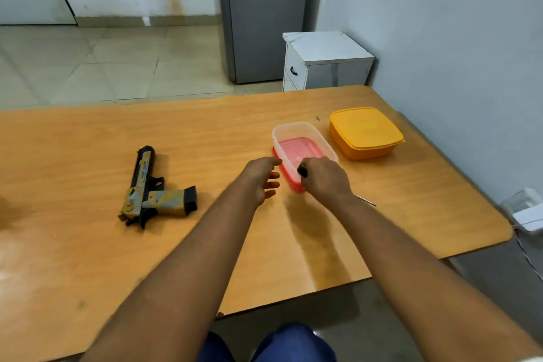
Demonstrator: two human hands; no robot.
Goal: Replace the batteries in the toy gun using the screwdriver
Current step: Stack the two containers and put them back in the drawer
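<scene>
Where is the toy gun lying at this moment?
In the head view, the toy gun lies on the wooden table, on the left side, apart from the left hand and far from the clear container.

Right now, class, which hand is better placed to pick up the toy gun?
Left. The left hand is open and nearer the toy gun; the right hand grips the screwdriver.

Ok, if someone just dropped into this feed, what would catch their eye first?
Probably the yellow-and-black toy gun lying on its side, alone on the left of the wooden table. Next, the two hands meeting at the clear container sitting on its red lid: the right hand grips the screwdriver, and the left hand is open beside it. A closed orange container sits further right.
</scene>
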